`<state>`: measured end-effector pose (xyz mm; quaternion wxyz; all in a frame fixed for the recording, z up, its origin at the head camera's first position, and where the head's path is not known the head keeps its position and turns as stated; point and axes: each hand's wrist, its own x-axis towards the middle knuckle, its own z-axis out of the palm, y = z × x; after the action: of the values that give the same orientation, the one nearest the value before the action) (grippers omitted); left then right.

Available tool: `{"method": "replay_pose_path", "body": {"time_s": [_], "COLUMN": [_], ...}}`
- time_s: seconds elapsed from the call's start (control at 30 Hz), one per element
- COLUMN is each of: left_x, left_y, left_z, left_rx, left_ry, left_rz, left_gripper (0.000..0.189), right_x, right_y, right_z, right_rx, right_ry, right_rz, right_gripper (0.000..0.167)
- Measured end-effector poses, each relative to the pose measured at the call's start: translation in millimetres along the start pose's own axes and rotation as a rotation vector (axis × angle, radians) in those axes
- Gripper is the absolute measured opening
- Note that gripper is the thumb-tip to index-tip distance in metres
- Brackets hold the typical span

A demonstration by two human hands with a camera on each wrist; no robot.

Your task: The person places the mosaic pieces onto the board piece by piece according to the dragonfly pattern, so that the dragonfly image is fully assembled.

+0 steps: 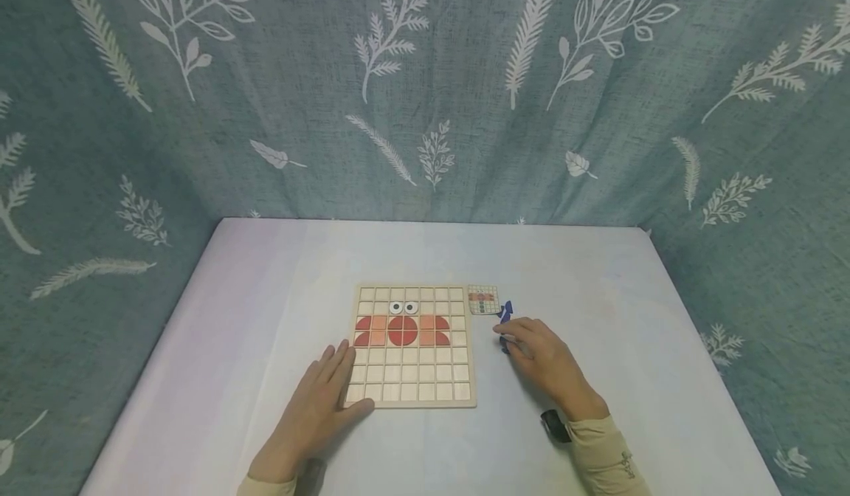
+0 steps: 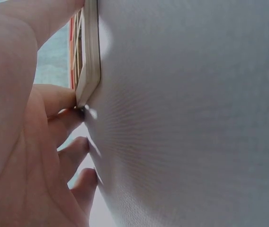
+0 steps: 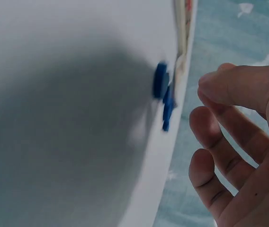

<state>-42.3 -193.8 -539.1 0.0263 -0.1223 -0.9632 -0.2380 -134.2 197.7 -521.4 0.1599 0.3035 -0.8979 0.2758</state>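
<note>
A square wooden grid board (image 1: 409, 394) lies flat on the table, with red and orange tiles and two eye pieces forming a pattern in its upper rows. My left hand (image 1: 317, 405) rests at the board's near left corner, fingers fairly straight along the left edge, thumb by the front edge. My right hand (image 1: 546, 356) hovers over a few small blue pieces (image 1: 507, 311) right of the board. Its thumb and index fingertips are close together; I see nothing held between them. In the right wrist view, the blue pieces (image 3: 160, 81) lie apart from the fingers.
A small pattern card (image 1: 483, 300) lies against the board's upper right side. A black object (image 1: 555, 426) is beside the right wrist. The white table (image 1: 279, 260) is enclosed by a teal leaf-print curtain (image 1: 299, 164) at the back and sides.
</note>
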Motion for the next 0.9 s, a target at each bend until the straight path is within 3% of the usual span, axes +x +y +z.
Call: {"method": "replay_pose_path", "body": {"time_s": [0.33, 0.9], "left_x": [-0.9, 0.3], "left_y": [-2.9, -2.0], "left_z": [3.0, 1.3], "left_rx": [-0.016, -0.022], "left_ry": [-0.021, -0.027], "left_rz": [-0.022, -0.027], "left_gripper": [0.092, 0.091], "right_x": [-5.1, 6.6], "right_y": [23.6, 17.0], "right_z": [0.0, -2.0], "right_rx": [-0.102, -0.149], "right_ry": [-0.058, -0.291], "right_rz": [-0.002, 0.066], "right_gripper": [0.028, 0.031]}}
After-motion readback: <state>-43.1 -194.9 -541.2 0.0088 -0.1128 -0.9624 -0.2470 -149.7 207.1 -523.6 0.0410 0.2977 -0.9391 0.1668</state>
